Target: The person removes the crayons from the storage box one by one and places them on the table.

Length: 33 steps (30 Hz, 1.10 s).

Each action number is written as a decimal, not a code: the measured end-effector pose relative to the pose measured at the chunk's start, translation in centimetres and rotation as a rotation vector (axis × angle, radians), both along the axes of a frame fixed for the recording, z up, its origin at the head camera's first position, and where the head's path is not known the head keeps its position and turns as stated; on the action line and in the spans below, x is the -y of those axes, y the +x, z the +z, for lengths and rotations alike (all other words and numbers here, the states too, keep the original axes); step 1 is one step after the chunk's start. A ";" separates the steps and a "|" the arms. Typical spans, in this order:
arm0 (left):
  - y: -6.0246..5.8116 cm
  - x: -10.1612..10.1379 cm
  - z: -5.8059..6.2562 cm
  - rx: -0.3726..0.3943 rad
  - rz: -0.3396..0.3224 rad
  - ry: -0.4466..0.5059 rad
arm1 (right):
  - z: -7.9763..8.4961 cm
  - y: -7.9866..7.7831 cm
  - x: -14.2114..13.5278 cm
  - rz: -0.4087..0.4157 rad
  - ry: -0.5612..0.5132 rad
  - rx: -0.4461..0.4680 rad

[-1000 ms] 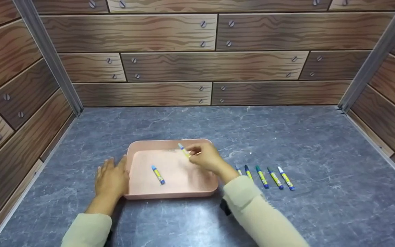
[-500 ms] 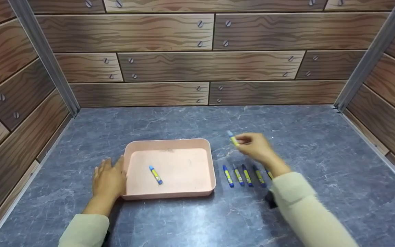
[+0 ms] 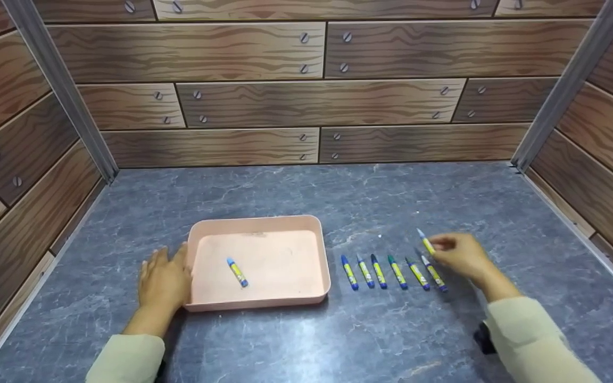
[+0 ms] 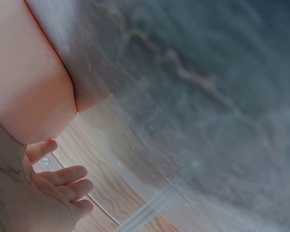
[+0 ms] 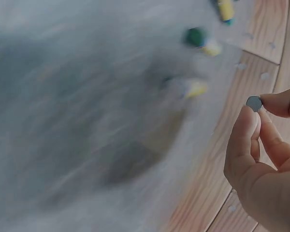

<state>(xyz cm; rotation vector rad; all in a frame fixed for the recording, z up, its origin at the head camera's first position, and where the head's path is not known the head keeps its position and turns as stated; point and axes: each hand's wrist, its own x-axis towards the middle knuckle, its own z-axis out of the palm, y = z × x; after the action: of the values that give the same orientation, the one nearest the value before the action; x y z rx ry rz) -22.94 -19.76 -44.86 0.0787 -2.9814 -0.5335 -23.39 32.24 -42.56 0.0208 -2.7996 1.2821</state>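
Between thumb and fingertips, my right hand (image 3: 460,256) pinches a yellow-wrapped crayon (image 3: 425,242) with a pale tip, held over the right end of a row of crayons. In the right wrist view only the round end of the held crayon (image 5: 254,103) shows. My left hand (image 3: 164,281) lies with fingers extended against the left wall of a pink tray (image 3: 257,305); the left wrist view shows its fingers (image 4: 70,175) beside the tray wall. One light-blue crayon (image 3: 237,272) lies inside the tray.
Right of the tray, several crayons stand in a slanted row, from a blue crayon (image 3: 349,272) to a white-tipped crayon (image 3: 434,273). A grey marbled table (image 3: 285,191) carries everything, with wood-patterned walls (image 3: 205,146) at the back and sides.
My right hand has carried the pinched crayon from above the tray rightward to the far end of the row. My left hand stays at the tray; the view shifts slightly.
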 end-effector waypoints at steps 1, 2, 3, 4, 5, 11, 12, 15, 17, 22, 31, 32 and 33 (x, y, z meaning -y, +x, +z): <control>0.0 0.0 0.0 0.001 -0.001 -0.002 | -0.3 0.3 -0.4 -0.002 0.015 0.007; 0.0 0.1 0.0 0.002 -0.002 -0.003 | -0.7 0.6 -0.9 -0.003 0.025 0.014; 0.0 0.1 0.0 0.003 -0.004 -0.003 | -1.0 0.9 -1.3 -0.008 0.038 0.027; 0.0 0.1 0.0 0.006 -0.004 -0.002 | -1.2 1.2 -1.6 -0.009 0.050 0.034; 0.0 0.1 0.0 0.012 -0.004 -0.002 | -1.5 1.4 -1.9 -0.009 0.058 0.046; -0.2 0.3 -0.1 0.031 0.005 -0.001 | -2.2 2.2 -2.7 -0.030 0.072 0.123; -0.2 0.4 -0.1 0.031 0.005 -0.003 | -2.3 2.4 -2.7 -0.034 0.076 0.135; -0.1 0.4 -0.1 0.027 0.003 -0.009 | -2.3 2.6 -2.7 -0.040 0.081 0.159; 0.0 0.3 -0.2 0.021 0.002 -0.018 | -2.3 2.7 -2.6 -0.039 0.085 0.162; 0.1 0.2 -0.2 0.011 0.006 -0.023 | -2.2 2.7 -2.7 -0.041 0.090 0.167; 0.0 0.0 0.0 0.008 0.004 -0.016 | -0.2 2.7 -3.0 0.007 0.256 0.073; 0.0 0.0 0.0 0.007 0.003 -0.015 | 0.2 2.6 -2.9 0.012 0.278 0.058; 0.0 0.0 0.0 0.007 0.002 -0.013 | 0.7 2.5 -2.8 0.012 0.292 0.050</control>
<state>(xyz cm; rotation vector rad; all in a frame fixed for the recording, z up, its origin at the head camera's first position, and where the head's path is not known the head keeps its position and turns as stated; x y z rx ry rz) -22.91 -19.74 -44.86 0.0825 -2.9911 -0.5140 -20.88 35.08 -41.88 0.0204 -3.0067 0.8769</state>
